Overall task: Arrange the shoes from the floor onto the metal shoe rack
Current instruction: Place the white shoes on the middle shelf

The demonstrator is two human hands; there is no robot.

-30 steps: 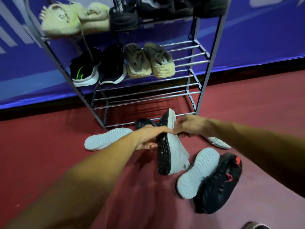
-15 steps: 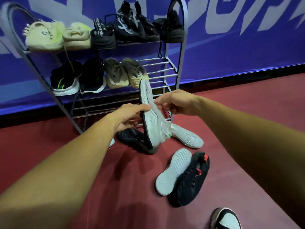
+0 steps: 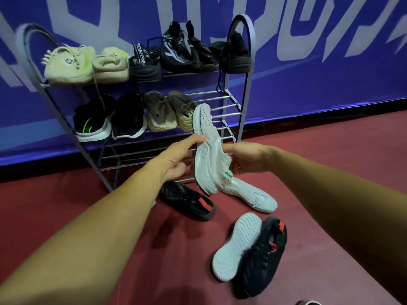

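Note:
I hold a white knit shoe (image 3: 207, 148) on edge, toe up, in front of the metal shoe rack (image 3: 233, 100). My left hand (image 3: 178, 159) grips its left side, thumb over the upper. My right hand (image 3: 244, 158) grips its right side near the collar. On the red floor below lie a second white shoe (image 3: 253, 195), a black shoe with a red tab (image 3: 187, 200), a white-soled shoe lying sole up (image 3: 236, 243) and another black shoe with red marks (image 3: 264, 256) beside it.
The rack's top shelf holds cream and black shoes (image 3: 145, 60); the second shelf holds two black and two tan shoes (image 3: 136, 115), with bare bars at its right end. Lower shelves (image 3: 136, 157) show bare bars. A blue banner wall (image 3: 319, 69) stands behind.
Both hands have lifted the white shoe off the floor up to the rack's second shelf height. The black shoe under it now lies uncovered. The view has tilted up.

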